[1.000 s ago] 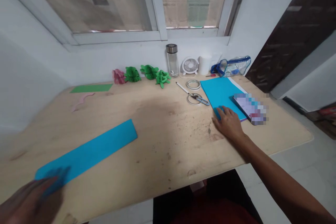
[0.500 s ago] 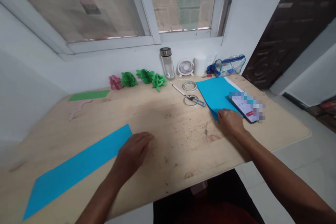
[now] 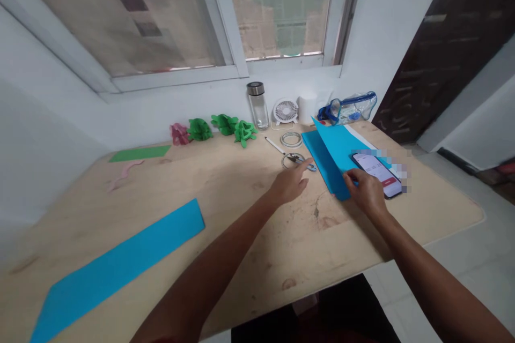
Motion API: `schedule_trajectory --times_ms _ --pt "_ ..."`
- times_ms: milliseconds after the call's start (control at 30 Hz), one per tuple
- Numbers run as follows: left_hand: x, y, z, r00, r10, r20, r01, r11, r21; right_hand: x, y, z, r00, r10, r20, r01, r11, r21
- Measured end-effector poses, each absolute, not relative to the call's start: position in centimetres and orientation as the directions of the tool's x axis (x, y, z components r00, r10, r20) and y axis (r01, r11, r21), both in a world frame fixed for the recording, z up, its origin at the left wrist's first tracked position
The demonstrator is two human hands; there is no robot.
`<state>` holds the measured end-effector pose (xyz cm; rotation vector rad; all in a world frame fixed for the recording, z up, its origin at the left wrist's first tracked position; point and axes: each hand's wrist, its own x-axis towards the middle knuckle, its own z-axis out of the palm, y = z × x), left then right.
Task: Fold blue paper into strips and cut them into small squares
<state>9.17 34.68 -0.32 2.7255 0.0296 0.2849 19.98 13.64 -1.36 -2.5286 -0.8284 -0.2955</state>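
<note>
My right hand (image 3: 366, 190) pinches the near corner of a blue sheet of paper (image 3: 340, 142) and lifts its left side off the blue paper (image 3: 322, 158) beneath. My left hand (image 3: 290, 182) reaches in from the left with the index finger stretched out and holds nothing. Its fingertip is by a blue utility knife (image 3: 310, 167) that lies across a roll of tape (image 3: 286, 161). A phone (image 3: 378, 174) rests partly on the blue paper, beside my right hand. A long blue paper strip (image 3: 124, 262) lies at the left.
Along the back stand green folded paper pieces (image 3: 200, 129), a pink one (image 3: 179, 134), a glass bottle (image 3: 258, 107), a small white fan (image 3: 285, 111) and a clear pouch (image 3: 354, 107). A second tape roll (image 3: 291, 139) and a white pen (image 3: 274, 144) lie nearby. A green strip (image 3: 140, 153) lies back left.
My left hand has left the end of the blue strip and moved right, to beside the knife. My right hand has raised the top blue sheet's left side.
</note>
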Motion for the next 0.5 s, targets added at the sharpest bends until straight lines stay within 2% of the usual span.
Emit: schedule_trajectory --times_ms 233,367,500 --pt "16.6 31.3 0.5 0.985 -0.049 0.167 -0.09 -0.965 0.246 20.0 13.9 -1.9 0.778 0.523 0.348 0.627 -0.609 -0.486" --pt "18.1 31.0 0.1 0.978 -0.116 0.172 -0.145 -0.975 0.168 20.4 14.2 -2.8 0.757 0.572 0.317 0.63 -0.508 -0.588" --pt "18.2 31.3 0.2 0.959 -0.196 0.207 -0.218 -0.971 0.093 21.7 14.3 -3.7 0.782 0.57 0.253 0.573 -0.495 -0.653"
